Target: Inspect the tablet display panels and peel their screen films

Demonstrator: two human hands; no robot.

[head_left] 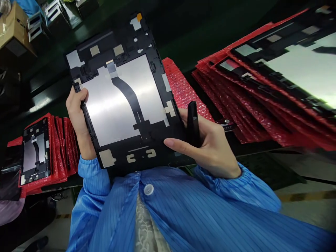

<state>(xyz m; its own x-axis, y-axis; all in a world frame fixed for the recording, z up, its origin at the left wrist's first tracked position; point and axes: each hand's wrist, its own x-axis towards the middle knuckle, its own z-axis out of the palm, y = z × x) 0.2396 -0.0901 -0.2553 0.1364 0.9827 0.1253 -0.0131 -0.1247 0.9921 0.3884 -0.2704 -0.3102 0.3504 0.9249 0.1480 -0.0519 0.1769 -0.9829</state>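
Observation:
Tilted in front of my chest is a tablet screen assembly (157,140), its inner side facing me. It has a black frame, a silver metal back plate and a dark ribbon cable (128,94) running down the middle. My left hand (78,108) grips its left edge, thumb over the rim. At the lower right, my right hand (212,147) holds the other edge, with the thumb on the black frame and the fingers mostly hidden behind. A black, blunt-ended tool (193,122) stands up between that thumb and fingers; its kind is unclear.
Similar screen assemblies lie on red bubble-wrap stacks at right (257,105) and left (59,150). Another red bubble-wrap sheet (183,87) lies behind my right hand. A cardboard box (15,31) and dark boxes (56,14) stand at the far left of the dark green bench.

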